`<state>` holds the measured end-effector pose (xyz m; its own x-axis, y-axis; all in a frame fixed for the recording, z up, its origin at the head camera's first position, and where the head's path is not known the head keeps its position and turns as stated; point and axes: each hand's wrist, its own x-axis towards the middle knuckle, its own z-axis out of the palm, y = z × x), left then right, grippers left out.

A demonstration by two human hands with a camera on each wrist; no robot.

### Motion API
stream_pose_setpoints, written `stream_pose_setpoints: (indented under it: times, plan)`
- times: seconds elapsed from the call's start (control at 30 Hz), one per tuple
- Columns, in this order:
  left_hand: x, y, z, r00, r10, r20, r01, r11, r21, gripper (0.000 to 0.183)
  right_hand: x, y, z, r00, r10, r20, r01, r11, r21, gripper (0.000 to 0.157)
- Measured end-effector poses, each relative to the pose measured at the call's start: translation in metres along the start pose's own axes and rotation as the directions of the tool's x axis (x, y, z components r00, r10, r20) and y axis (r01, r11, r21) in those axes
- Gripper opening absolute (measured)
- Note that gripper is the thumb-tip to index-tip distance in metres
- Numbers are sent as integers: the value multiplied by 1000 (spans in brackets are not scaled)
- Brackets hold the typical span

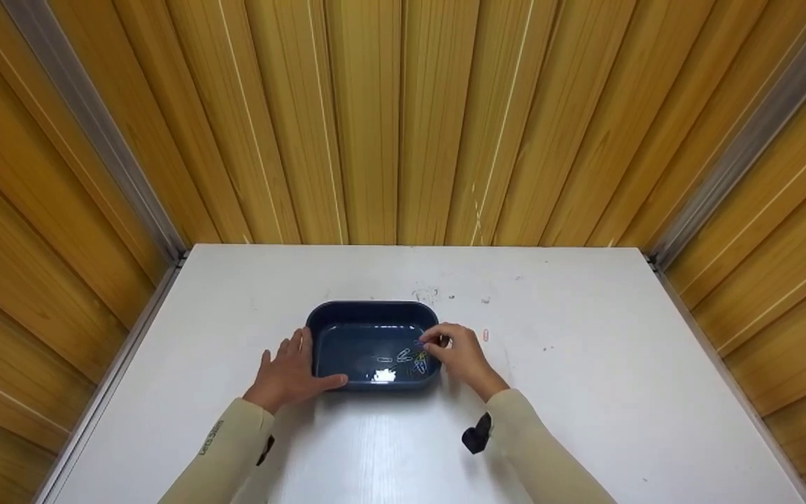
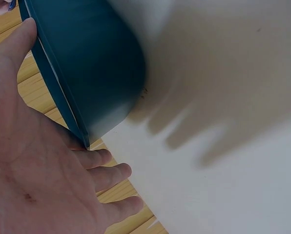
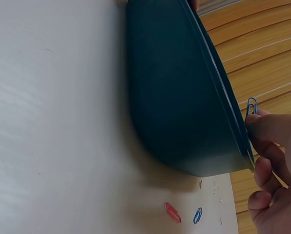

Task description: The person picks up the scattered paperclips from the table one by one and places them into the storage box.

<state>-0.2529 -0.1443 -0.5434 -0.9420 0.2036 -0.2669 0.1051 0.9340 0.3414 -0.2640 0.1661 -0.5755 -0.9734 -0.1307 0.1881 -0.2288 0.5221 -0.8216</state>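
Note:
A dark blue rectangular dish (image 1: 347, 350) with rounded corners stands on the white table. My left hand (image 1: 287, 374) rests against its left end with straight, spread fingers, the thumb lying over the near rim. At the right rim, my right hand (image 1: 462, 357) pinches a blue paper clip (image 3: 252, 105) between thumb and forefinger, just over the dish's inside. Several paper clips (image 1: 403, 355), white, yellow and blue, lie in the right part of the dish. On the table beyond its right end lie a pink paper clip (image 3: 172, 212) and a blue one (image 3: 197, 215).
The white table (image 1: 585, 406) carries small dark marks behind and to the right of the dish. Wood-patterned panels (image 1: 403, 126) close it in at the back and sides, with grey metal posts (image 1: 116, 140) at the corners.

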Motion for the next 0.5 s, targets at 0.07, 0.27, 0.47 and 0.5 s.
stream_pose_setpoints:
  times: [0.07,0.27,0.47,0.5]
  plan:
    - [0,-1,0,1000,3,-6,-3,1000,-2,124,1,-1,2,1000,-2,1,2,1000,-13,11]
    - [-1,-1,-1,1000,9,-11,-9,1000,-3,126,1,-4,4,1000,-4,-15,4,1000,-25,11]
    - [0,-1,1,1000,10,-11,-10,1000,3,124,2,-6,6,999,15,-32,-16,999,-29,12]
    - [0,-1,1,1000,10,-10,-10,1000,0,124,3,-6,6,999,20,-34,-21,999,-34,13]
